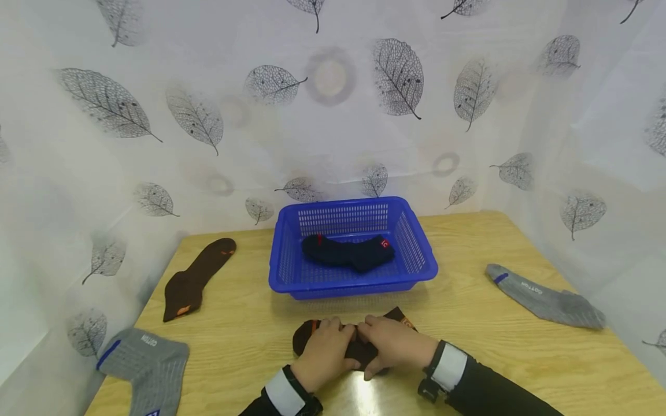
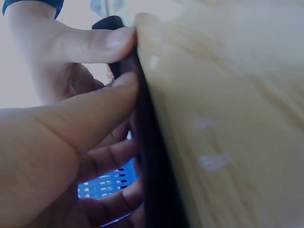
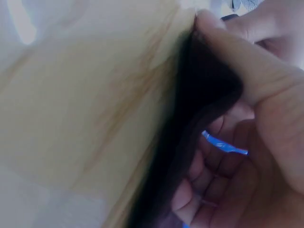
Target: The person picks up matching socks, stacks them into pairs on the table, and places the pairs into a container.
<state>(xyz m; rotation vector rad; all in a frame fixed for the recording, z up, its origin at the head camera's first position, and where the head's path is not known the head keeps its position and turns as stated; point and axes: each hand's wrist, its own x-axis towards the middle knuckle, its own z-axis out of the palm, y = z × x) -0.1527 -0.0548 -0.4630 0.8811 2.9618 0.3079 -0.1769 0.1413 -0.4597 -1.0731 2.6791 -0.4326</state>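
On the table in front of the basket lies a dark brown sock (image 1: pixel 362 353) with orange marks near both ends. My left hand (image 1: pixel 325 351) grips its middle, thumb along the near edge and fingers over the far side. Close beside it, my right hand (image 1: pixel 398 345) holds the same sock in a similar way. Up close in the left wrist view, the thumb and fingers of my left hand (image 2: pixel 71 133) pinch the dark fabric (image 2: pixel 154 171). The right wrist view has a folded dark edge of the sock (image 3: pixel 204 80) between thumb and fingers. Parts of the sock are hidden under both hands.
A blue plastic basket (image 1: pixel 354 287) holds dark navy socks (image 1: pixel 346 253) with red marks. Another brown sock (image 1: pixel 198 277) lies at the left. Grey socks lie at the near left (image 1: pixel 156 361) and far right (image 1: pixel 546 297). Leaf-patterned white sheeting (image 1: pixel 333 138) surrounds the wooden table (image 1: pixel 468 248).
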